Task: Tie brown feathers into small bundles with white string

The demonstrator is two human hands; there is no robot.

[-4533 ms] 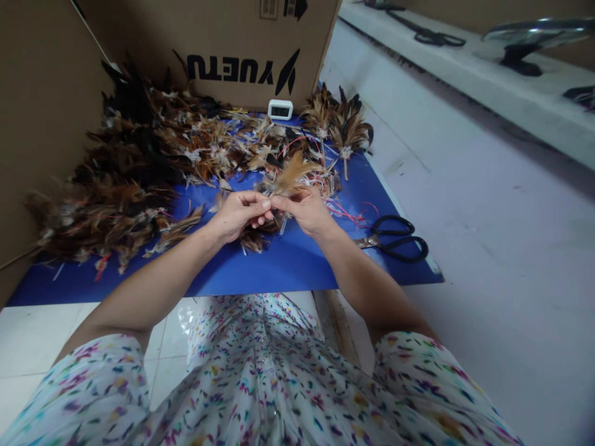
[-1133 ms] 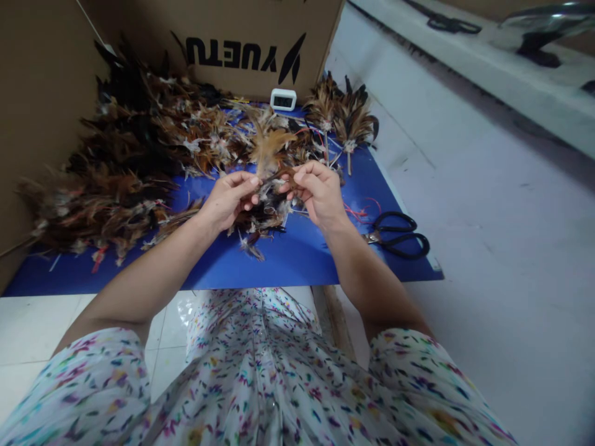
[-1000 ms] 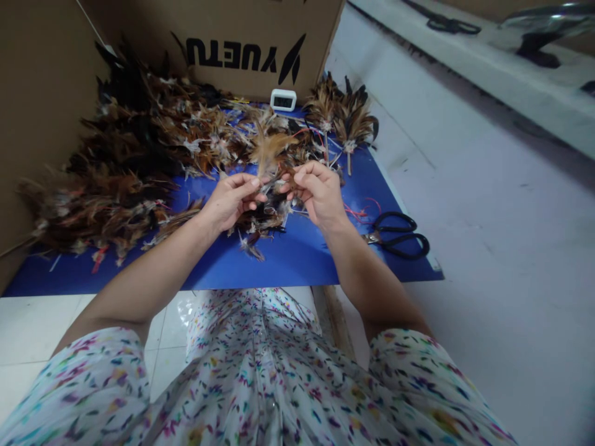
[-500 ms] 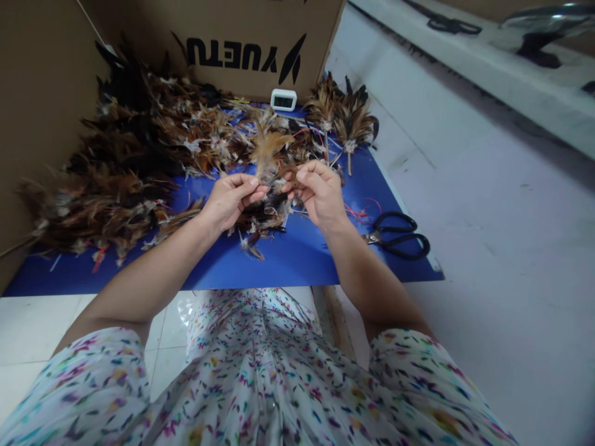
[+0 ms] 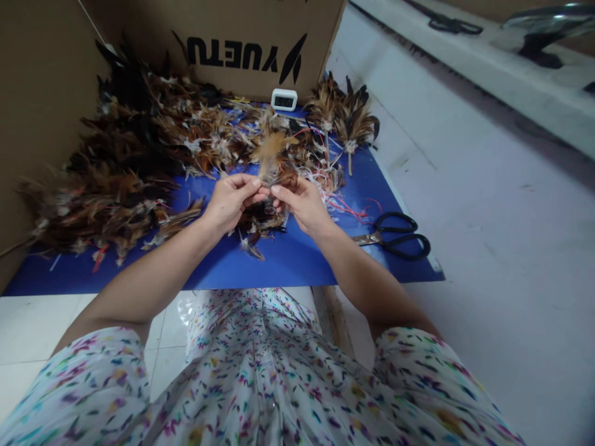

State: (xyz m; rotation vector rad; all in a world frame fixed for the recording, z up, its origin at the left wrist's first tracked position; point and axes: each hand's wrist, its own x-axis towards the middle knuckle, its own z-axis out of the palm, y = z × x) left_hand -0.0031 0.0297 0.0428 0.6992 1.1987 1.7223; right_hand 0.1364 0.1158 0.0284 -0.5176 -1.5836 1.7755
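My left hand (image 5: pixel 231 199) pinches the base of a small bunch of light brown feathers (image 5: pixel 272 152), which fan upward above the fingertips. Close against it, my right hand (image 5: pixel 303 203) is closed on a darker brown feather (image 5: pixel 288 177). The fingertips of both hands meet or nearly meet at the quill ends, whose details are too small to make out. Beneath the hands lie dark loose feathers (image 5: pixel 253 243) on the blue board (image 5: pixel 297 272).
Heaped feather bunches (image 5: pixel 116 179) cover the left and back. Black-handled scissors (image 5: pixel 402 235) lie at right, near red ties (image 5: pixel 348 209). A white digital clock (image 5: pixel 284 100) stands before the cardboard box (image 5: pixel 242 25). Two feather bundles (image 5: pixel 351 121) rest at the back right corner.
My right hand has moved left and slightly down, bringing its brown feather against the bunch in my left hand. The left hand has stayed nearly still.
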